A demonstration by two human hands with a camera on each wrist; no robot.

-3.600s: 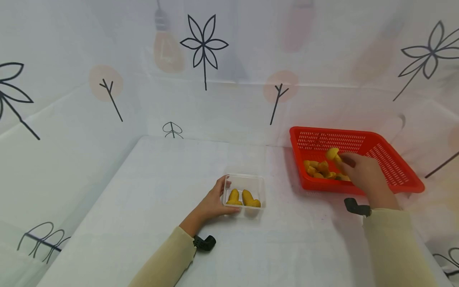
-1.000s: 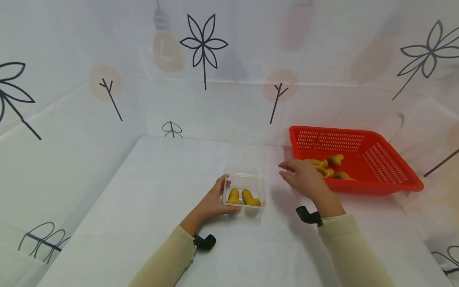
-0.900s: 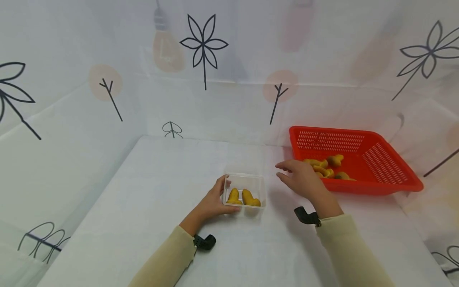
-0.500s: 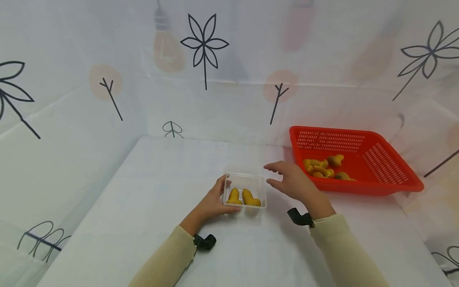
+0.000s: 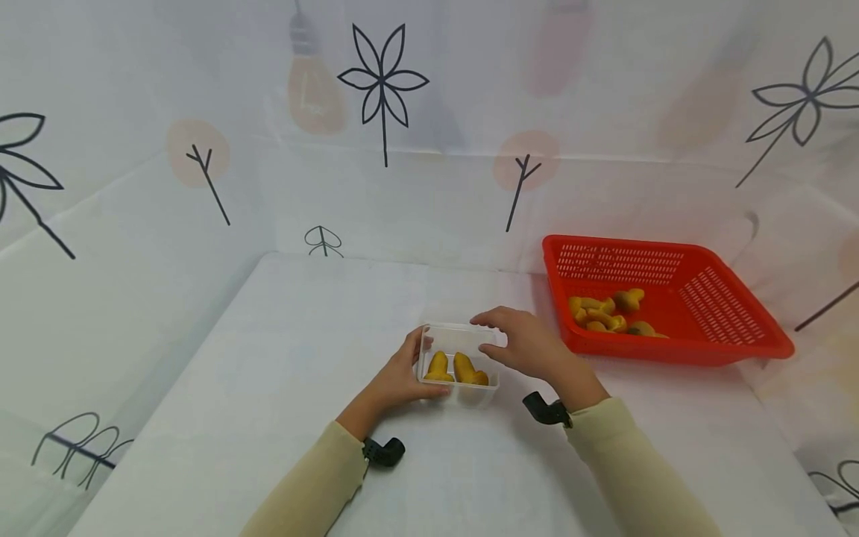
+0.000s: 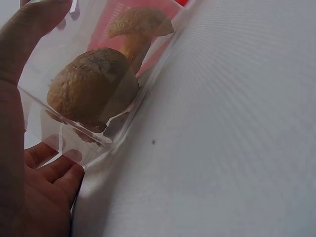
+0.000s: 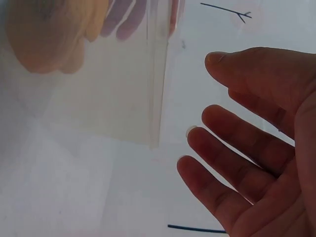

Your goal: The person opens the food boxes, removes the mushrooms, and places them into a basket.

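My left hand (image 5: 396,382) grips a small clear plastic box (image 5: 463,335) by its left side, thumb along the near wall and fingers round the far corner. Inside lie two yellow-brown mushrooms, the left mushroom (image 5: 438,364) and the right mushroom (image 5: 467,368), stems pointing away. Seen through the wall in the left wrist view, one rounded mushroom cap (image 6: 94,86) is closest. My right hand (image 5: 526,347) hovers at the box's right rim, fingers spread and thumb apart. In the right wrist view that hand (image 7: 261,133) holds nothing, and the box wall (image 7: 155,74) stands beside its fingertips.
A red perforated basket (image 5: 731,328) stands at the back right, with several mushrooms (image 5: 604,319) gathered in its left part. White cloth covers the table (image 5: 322,321), and a printed curtain (image 5: 443,201) hangs behind it.
Earlier my right hand held a mushroom by the stem over the basket. Now, without it, that hand has moved left to the box. My left hand and the box have stayed put.
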